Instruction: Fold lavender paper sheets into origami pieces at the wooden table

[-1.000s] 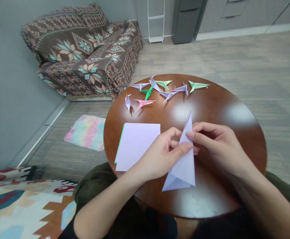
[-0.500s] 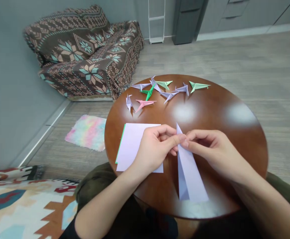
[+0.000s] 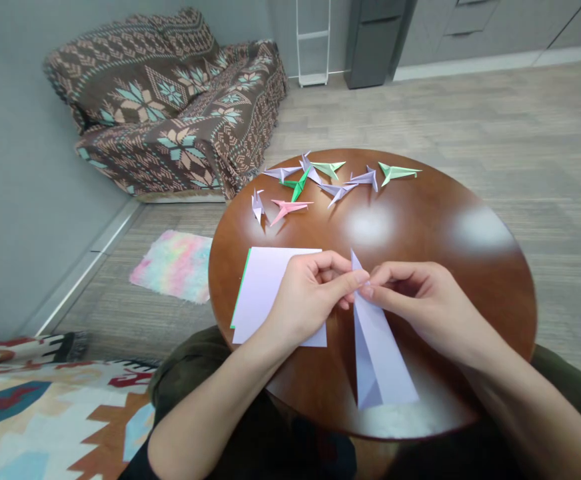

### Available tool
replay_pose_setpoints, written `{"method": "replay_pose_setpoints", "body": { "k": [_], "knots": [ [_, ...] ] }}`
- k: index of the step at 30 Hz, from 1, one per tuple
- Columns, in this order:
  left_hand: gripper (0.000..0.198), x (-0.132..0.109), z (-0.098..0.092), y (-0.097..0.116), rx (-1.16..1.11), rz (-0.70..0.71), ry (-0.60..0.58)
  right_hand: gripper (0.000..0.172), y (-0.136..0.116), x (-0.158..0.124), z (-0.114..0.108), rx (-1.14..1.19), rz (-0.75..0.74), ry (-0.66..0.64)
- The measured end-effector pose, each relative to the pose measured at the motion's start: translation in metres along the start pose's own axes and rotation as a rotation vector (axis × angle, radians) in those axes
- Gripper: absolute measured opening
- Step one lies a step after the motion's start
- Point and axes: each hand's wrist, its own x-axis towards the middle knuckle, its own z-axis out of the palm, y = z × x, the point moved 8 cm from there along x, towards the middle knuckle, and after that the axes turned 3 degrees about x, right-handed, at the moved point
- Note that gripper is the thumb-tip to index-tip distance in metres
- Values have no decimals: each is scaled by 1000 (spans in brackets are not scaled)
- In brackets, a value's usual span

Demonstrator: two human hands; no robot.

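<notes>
Two hands — left hand (image 3: 306, 298), right hand (image 3: 428, 305) — pinch one folded lilac paper (image 3: 378, 353).

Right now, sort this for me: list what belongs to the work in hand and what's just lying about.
Work in hand: left hand, right hand, folded lilac paper, stack of lilac sheets.
Lying about: origami figures, patterned sofa, fluffy pastel rug.

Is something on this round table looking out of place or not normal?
Nothing looks spilled or damaged. The only small oddity is the stack of lilac paper beside the left hand: a thin green edge shows along its left side, so the sheets are not squared up and a different colour sticks out.
</notes>
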Motion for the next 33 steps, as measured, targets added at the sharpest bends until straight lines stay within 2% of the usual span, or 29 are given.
{"method": "replay_pose_setpoints", "body": {
  "k": [8, 21, 33],
  "knots": [
    [29, 1, 0, 0, -71, 29, 8, 22, -3, -1, -1, -55, -30, 24],
    [28, 5, -7, -5, -169, 14, 30, 28, -5, -1, 1, -92, 13, 22],
    [27, 6, -9, 0, -120, 48, 38, 27, -4, -1, 0, -114, 15, 25]
  ]
}}
